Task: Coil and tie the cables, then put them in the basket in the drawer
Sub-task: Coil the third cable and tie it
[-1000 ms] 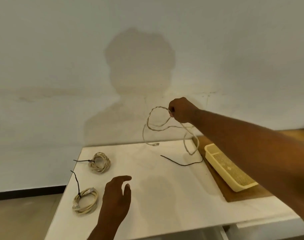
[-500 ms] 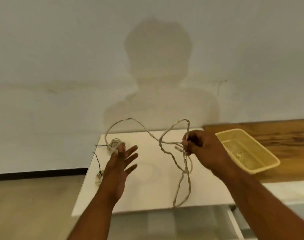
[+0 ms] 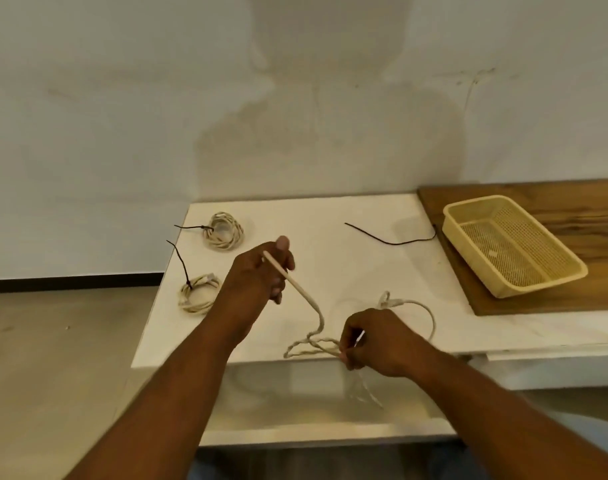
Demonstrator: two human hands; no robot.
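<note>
A loose cream cable [image 3: 313, 306] runs between both hands above the white table's [image 3: 364, 271] front edge. My left hand [image 3: 261, 275] grips one stretch of it, the cable passing over the fingers. My right hand [image 3: 375, 341] pinches a bunch of its loops, with a plug end [image 3: 387, 301] arcing up behind and some loops hanging blurred below the edge. Two coiled cream cables, each tied with a black tie, lie at the table's left: one far [image 3: 224, 231], one nearer [image 3: 200, 293]. A loose black tie [image 3: 389, 237] lies mid-table. A yellow mesh basket [image 3: 510, 244] sits to the right.
The basket rests on a brown wooden board [image 3: 590, 216] at the table's right. An open white drawer [image 3: 313, 410] shows below the table's front edge. A bare wall rises behind, and tiled floor lies to the left.
My left hand, open before, has taken hold of the cable. My right hand has come down to the table's front edge with the loops. The camera view has tilted downward.
</note>
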